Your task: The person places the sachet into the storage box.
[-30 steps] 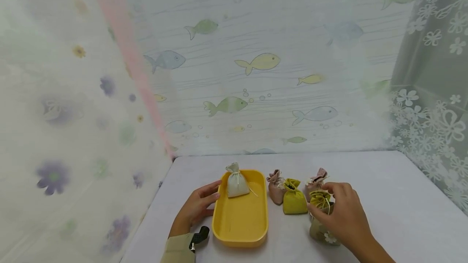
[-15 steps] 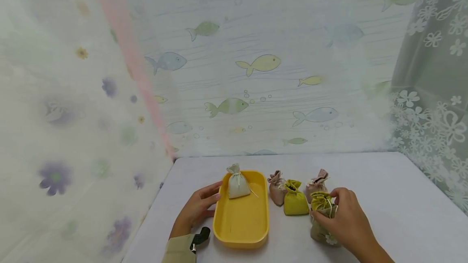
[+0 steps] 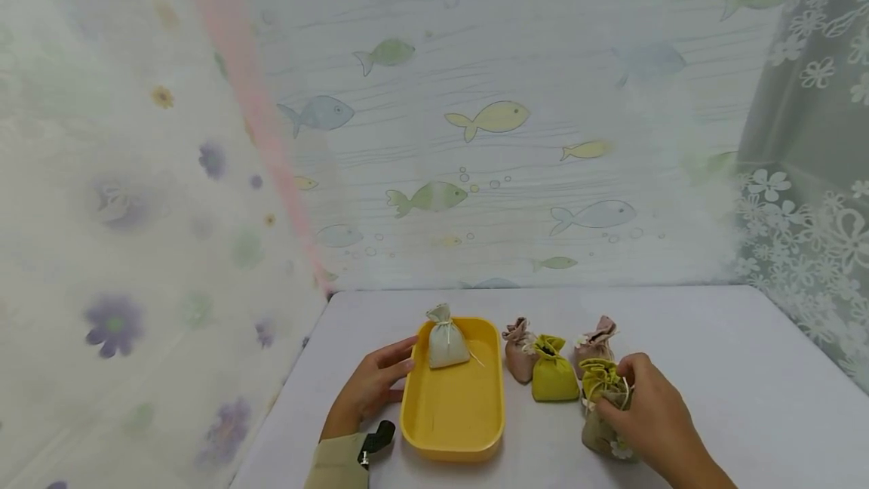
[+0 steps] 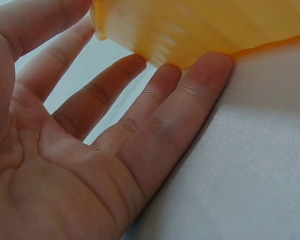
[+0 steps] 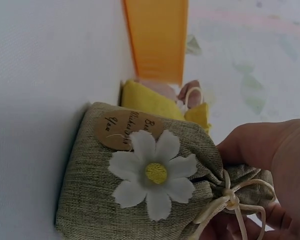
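Note:
My right hand [image 3: 655, 413] grips the gathered neck of a grey-brown drawstring pouch [image 5: 140, 170], thumb on one side and fingers on the other. A white fabric flower and a brown oval label decorate its front; the pouch stands upright with its base at the table. In the head view the hand covers part of it. My left hand [image 4: 105, 135] touches the outer side of a yellow plastic tray [image 3: 451, 417] with extended fingertips. Inside the tray's far end sits a white drawstring pouch [image 3: 446, 343], its cord trailing right.
Right of the tray stand a pink-brown pouch [image 3: 520, 357] and a yellow-green pouch [image 3: 554, 379]. Another pink pouch [image 3: 597, 338] and a second yellow-green pouch [image 3: 597, 376] are close behind the gripped one. A white cloth [image 3: 733, 368] covers the table; fish-printed curtain [image 3: 502, 187] hangs behind.
My right hand has lowered slightly, its fingers and thumb coming in around the grey-brown pouch's neck. The left hand stays at the tray. The whole head view has shifted a little.

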The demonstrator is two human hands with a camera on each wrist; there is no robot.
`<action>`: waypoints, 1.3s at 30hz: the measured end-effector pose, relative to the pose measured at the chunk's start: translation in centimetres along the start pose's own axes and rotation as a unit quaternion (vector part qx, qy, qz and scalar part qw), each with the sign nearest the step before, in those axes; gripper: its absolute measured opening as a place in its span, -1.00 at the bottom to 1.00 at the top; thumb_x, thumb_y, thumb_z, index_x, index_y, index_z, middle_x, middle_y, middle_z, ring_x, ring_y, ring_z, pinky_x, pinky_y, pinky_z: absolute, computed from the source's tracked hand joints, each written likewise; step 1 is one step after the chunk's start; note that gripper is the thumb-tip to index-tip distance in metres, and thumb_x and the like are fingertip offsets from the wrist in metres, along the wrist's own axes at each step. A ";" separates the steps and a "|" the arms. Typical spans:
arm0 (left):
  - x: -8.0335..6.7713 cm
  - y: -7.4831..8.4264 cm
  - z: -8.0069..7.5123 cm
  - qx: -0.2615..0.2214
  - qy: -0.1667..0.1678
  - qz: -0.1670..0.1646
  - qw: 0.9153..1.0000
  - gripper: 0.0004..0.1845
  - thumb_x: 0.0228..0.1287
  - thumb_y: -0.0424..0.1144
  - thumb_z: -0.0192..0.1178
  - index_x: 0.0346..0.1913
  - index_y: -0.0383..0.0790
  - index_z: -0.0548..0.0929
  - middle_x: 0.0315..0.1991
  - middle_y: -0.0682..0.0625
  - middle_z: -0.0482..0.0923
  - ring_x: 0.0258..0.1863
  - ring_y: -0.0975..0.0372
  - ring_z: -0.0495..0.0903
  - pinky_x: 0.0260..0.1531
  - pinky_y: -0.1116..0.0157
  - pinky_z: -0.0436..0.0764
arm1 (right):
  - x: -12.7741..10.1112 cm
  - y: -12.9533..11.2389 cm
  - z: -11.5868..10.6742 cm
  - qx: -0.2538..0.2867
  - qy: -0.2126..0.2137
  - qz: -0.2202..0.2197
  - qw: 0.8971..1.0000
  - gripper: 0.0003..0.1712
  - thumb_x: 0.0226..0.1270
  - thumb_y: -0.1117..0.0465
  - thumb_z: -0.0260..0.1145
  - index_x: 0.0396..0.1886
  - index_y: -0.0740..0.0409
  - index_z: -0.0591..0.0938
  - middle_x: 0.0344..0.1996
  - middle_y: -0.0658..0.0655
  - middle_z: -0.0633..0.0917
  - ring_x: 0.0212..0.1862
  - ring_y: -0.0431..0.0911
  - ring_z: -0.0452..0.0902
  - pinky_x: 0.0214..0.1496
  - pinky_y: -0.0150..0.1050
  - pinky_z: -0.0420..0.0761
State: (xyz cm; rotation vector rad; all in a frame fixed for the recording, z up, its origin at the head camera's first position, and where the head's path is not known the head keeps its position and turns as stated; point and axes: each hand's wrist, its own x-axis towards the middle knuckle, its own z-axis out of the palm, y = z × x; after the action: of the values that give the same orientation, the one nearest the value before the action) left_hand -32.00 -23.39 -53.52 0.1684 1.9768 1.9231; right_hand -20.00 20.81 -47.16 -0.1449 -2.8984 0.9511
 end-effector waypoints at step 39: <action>0.0 -0.1 0.1 -0.009 0.005 -0.005 1.000 -0.34 0.42 -0.08 0.35 0.53 0.09 0.43 0.58 -0.17 0.27 0.32 0.04 0.58 0.04 0.01 0.75 | -0.8 -2.3 0.1 0.028 0.098 -0.100 0.990 -0.51 0.10 0.14 0.64 -0.13 0.07 0.51 -0.28 0.04 0.66 -0.37 -0.15 0.46 -0.47 -0.38 0.50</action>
State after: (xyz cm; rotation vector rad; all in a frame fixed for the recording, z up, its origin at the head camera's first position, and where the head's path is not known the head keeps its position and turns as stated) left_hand -31.92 -23.31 -53.61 0.1431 1.9625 1.9380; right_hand -19.36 18.86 -45.89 0.0527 -2.6449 0.9240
